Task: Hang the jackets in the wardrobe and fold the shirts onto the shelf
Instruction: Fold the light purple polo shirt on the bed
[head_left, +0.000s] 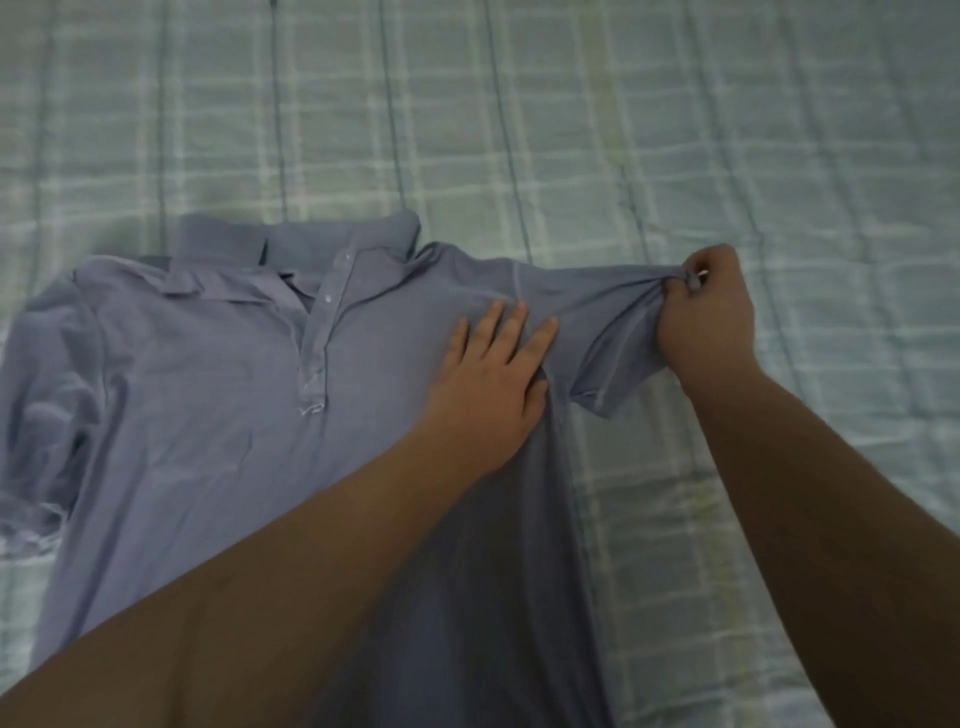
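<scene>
Plaid bedding in pale green, crossed with white and darker lines, covered the whole surface, and on it lay a grey-blue polo shirt, front side up. Its collar pointed away from the person and its hem ran out of sight toward the bottom edge of the view, under the forearms. The button placket stood open at the neck, with small pale buttons showing along it. The body of the shirt was spread fairly flat, with soft creases across the chest.

The left hand rested palm down on the chest of the shirt, just beside the armpit seam on the person's right side. Its fingers were straight and slightly spread, pressing the cloth to the bed and holding nothing. The right hand had its fingers curled round the outer end of the short sleeve, bunching the cuff in a tight grip and holding the sleeve stretched out sideways, taut. The sleeve's lower edge hung loose beneath that hand.

The opposite sleeve lay rumpled at the far left of the view, partly folded on itself and blurred near the edge. Both bare forearms reached in from the bottom of the view, the left one crossing over the lower part of the shirt.
</scene>
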